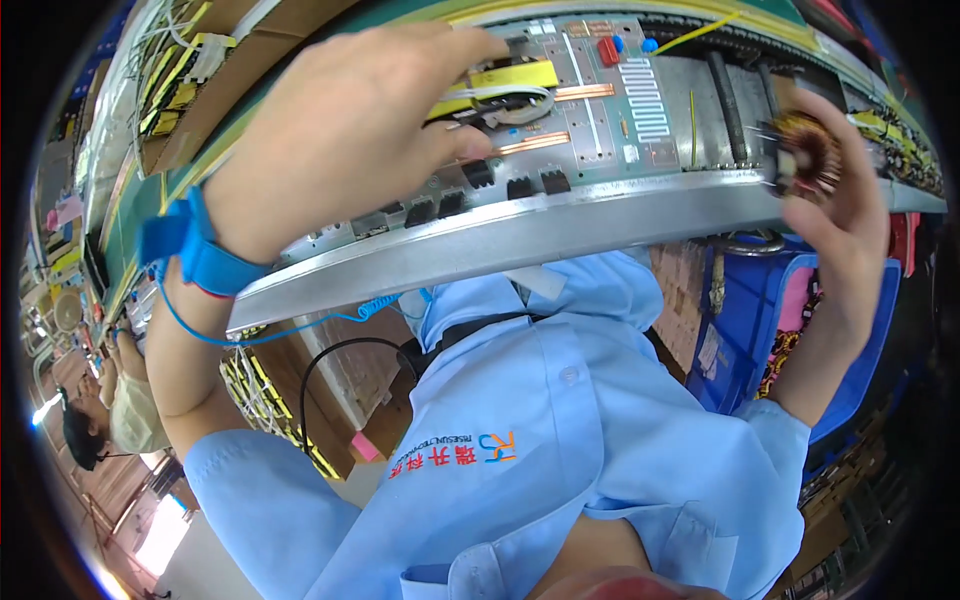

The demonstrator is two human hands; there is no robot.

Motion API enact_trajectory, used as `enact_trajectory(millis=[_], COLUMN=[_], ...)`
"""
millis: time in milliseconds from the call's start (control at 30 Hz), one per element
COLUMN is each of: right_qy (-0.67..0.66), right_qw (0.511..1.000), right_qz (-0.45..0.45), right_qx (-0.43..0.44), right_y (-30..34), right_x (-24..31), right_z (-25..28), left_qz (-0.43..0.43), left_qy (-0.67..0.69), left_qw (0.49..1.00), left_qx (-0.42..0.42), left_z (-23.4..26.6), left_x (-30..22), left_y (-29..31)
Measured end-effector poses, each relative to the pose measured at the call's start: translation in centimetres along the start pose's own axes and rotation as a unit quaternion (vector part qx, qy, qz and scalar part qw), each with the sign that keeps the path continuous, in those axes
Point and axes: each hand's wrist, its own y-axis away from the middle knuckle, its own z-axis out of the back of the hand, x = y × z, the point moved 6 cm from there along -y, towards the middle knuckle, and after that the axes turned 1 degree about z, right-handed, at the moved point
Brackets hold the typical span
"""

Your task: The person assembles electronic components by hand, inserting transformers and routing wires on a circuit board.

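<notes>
My left hand (370, 110), with a blue strap round its wrist, reaches over a circuit board (590, 130). Its thumb and index finger close round a yellow-taped transformer (500, 78) with white leads, which sits on or just above the board; the palm hides part of it. My right hand (850, 200) is off the board's right end and grips a toroidal coil (808, 155) wound with copper wire between thumb and fingers. Flat copper strips (535, 143), black components (520, 187) and a red capacitor (608, 52) are mounted on the board.
A metal rail (500, 225) runs along the board's near side. On the lower right, a blue bin (740, 340) holds more coils. A cardboard box (210, 110) with yellow-taped parts stands at upper left. A coiled blue cord (380, 305) trails from my wrist strap. Another person (130, 410) is at far left.
</notes>
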Motion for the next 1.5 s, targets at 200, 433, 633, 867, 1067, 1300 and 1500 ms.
enact_trajectory(millis=[200,433,633,867,1067,1300,1500], right_qy=[0.014,0.243,0.342,0.417,0.425,0.443,0.405], right_qw=[0.997,0.962,0.925,0.889,0.877,0.871,0.898], right_qz=[-0.031,0.052,0.112,0.115,0.158,0.159,0.146], right_qx=[0.069,0.112,0.119,0.151,0.158,0.141,0.089], right_y=[-5.1,-8.5,-9.8,-10.5,-10.5,-9.8,-8.9], right_x=[0.7,1.2,1.7,2.1,2.4,1.9,5.6], right_z=[-6.5,-9.0,-10.5,-11.3,-11.3,-11.7,-10.1], left_qz=[-0.021,-0.014,0.014,-0.001,0.005,-0.005,0.008], left_qy=[0.017,-0.010,0.074,0.034,0.011,0.052,0.083], left_qw=[0.994,0.998,0.995,0.999,1.000,0.999,0.993], left_qx=[-0.107,-0.053,-0.058,-0.038,0.002,-0.004,-0.082], left_z=[-1.5,-1.6,-0.9,-1.3,-1.5,-1.5,0.0], left_x=[0.2,1.0,2.0,1.9,1.9,2.4,3.7], left_y=[0.1,-0.4,1.5,1.8,1.3,1.1,5.0])
